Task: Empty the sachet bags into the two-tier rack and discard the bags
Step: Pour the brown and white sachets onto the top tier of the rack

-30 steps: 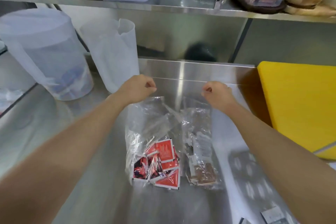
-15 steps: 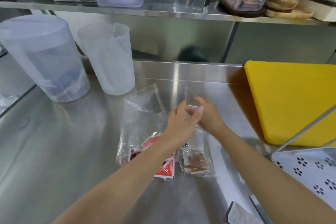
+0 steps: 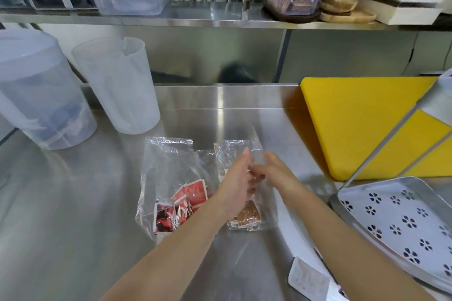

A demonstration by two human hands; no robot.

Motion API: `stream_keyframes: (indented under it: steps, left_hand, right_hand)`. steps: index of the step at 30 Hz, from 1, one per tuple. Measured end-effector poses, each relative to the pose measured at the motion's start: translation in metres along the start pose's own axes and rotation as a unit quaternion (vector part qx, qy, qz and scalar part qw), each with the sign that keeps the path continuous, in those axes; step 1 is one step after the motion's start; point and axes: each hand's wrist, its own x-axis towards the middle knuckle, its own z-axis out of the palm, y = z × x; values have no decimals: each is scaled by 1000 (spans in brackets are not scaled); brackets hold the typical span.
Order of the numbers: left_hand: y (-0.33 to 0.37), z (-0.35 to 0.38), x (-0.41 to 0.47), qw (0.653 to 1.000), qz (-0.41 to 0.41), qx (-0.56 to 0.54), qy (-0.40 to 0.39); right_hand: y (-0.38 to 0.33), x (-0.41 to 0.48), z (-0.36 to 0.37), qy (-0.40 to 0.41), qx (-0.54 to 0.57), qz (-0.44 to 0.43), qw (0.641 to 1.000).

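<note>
**Sachet bag: open the mouth before you lift**

The sachet bag [image 3: 244, 173] with the brown sachets [image 3: 248, 215] lies on the table [image 3: 73, 227] right under your hands, its mouth pointing away from you. Your left hand [image 3: 236, 184] rests on it with fingers loosely curled, and your right hand [image 3: 274, 171] pinches the clear film near the top. Pull the two layers apart with both hands, and keep the weighted bottom end low so nothing spills early. The second bag [image 3: 171, 186], holding red sachets [image 3: 186, 203], sits just to the left of your left hand. The two-tier rack [image 3: 403, 215] waits well to the right of your right hand; carry the opened bag there and tip it over the perforated tray.
</note>
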Motion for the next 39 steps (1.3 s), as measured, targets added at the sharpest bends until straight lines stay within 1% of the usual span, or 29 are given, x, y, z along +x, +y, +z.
stream_keyframes:
  steps: [1, 3, 4, 5, 6, 7, 8, 9, 10, 11, 14, 15, 18, 20, 23, 25, 26, 27, 28, 29, 30, 31, 32, 33, 34, 35, 36, 37, 39]
  left_hand:
    - [-4, 2, 1, 1000, -2, 4, -18]
    - [-16, 6, 2, 998, -4, 43, -48]
    - [-20, 8, 0, 995, -3, 87, -58]
    - [-25, 7, 0, 986, 9, 158, -57]
    - [-32, 3, 2, 964, 46, 259, -39]
    - [-39, -4, 4, 913, 102, 394, 1]
    - [-45, -12, 6, 840, 158, 517, 37]
    - [-51, -20, 6, 776, 194, 598, 55]
    - [-56, -27, 6, 735, 200, 645, 62]
    - [-61, -34, 6, 711, 183, 675, 66]
    - [-74, -48, 5, 677, 94, 726, 79]
    - [-77, -50, 4, 673, 75, 731, 86]
    - [-80, -44, 6, 678, 37, 726, 114]
    - [-81, -38, 9, 673, 11, 727, 136]
    - [-75, -28, 12, 654, -3, 737, 172]
    - [-68, -24, 12, 659, 12, 728, 189]
    - [-63, -23, 12, 678, 25, 709, 193]
    - [-58, -22, 10, 713, 40, 672, 197]
    - [-53, -23, 9, 762, 47, 615, 196]
    - [-48, -23, 7, 821, 41, 536, 192]
    - [-43, -25, 7, 879, 27, 434, 195]
    - [-39, -27, 6, 924, 5, 319, 210]
    - [-34, -30, 6, 950, -33, 208, 230]
    - [-33, -33, 6, 960, -77, 111, 245]
    - [-35, -37, 5, 959, -117, 50, 252]
    - [-39, -41, 3, 956, -145, 33, 253]
    - [-45, -43, 0, 951, -155, 49, 261]
    - [-51, -43, -2, 947, -146, 74, 275]
    - [-58, -38, -7, 943, -83, 134, 292]
  right_hand:
    - [1, 1, -5, 30, 0, 10, 999]
    - [7, 1, -16, 81, -48, 33, 995]
    - [11, 1, -21, 96, -83, 48, 991]
    - [17, 1, -26, 104, -120, 58, 985]
    - [22, 2, -30, 112, -157, 64, 979]
    - [28, 3, -35, 125, -192, 67, 971]
    - [34, 4, -39, 142, -223, 73, 962]
    - [39, 4, -43, 157, -246, 77, 953]
    - [43, 4, -45, 165, -258, 82, 948]
    - [47, 5, -47, 169, -265, 87, 945]
    - [55, 7, -50, 169, -262, 116, 943]
    - [56, 7, -50, 168, -255, 120, 945]
    - [51, 3, -48, 149, -208, 143, 956]
    - [45, 1, -45, 126, -208, 151, 958]
    - [32, 0, -42, 104, -192, 107, 970]
    - [19, -3, -39, 70, -178, 56, 980]
    - [12, -5, -37, 54, -178, 32, 982]
    - [5, -7, -35, 44, -175, 10, 984]
    - [-2, -9, -34, 39, -166, -5, 985]
    - [-8, -9, -33, 39, -151, -15, 988]
    - [-13, -8, -32, 49, -138, -21, 989]
    - [-17, -6, -33, 71, -132, -21, 989]
    - [-19, -4, -35, 105, -140, -16, 984]
    - [-19, -2, -37, 141, -157, -9, 977]
    - [-17, -1, -41, 168, -169, 3, 971]
    - [-14, -1, -45, 181, -167, 23, 969]
    - [-11, -3, -49, 180, -156, 47, 970]
    - [-8, -5, -53, 167, -150, 74, 972]
    - [-4, -11, -58, 133, -171, 121, 969]
